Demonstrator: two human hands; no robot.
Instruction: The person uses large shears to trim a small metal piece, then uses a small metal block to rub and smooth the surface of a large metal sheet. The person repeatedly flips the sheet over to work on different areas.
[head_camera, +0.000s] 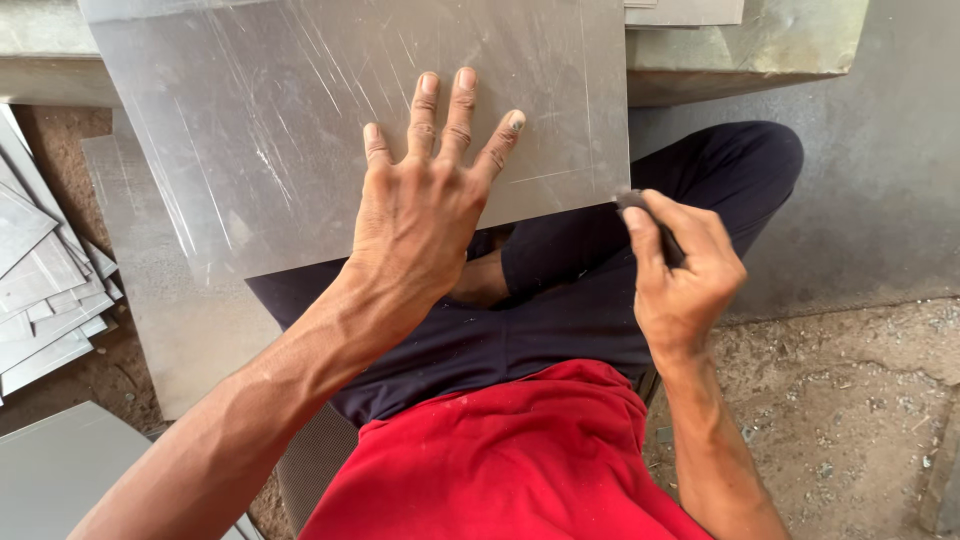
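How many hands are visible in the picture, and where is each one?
2. The left hand lies flat, fingers spread, on the scratched metal sheet. The right hand pinches a small dark tool at the sheet's lower right corner.

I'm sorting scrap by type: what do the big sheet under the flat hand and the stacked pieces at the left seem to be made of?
The big sheet under the left hand looks like bare metal, perhaps aluminium: dull grey sheen, fine bright scratches. The stacked pieces seem the same thin grey sheet metal, with a matte finish and straight-cut edges. The exact alloy cannot be told. The right hand holds a small dark tool at the sheet's edge.
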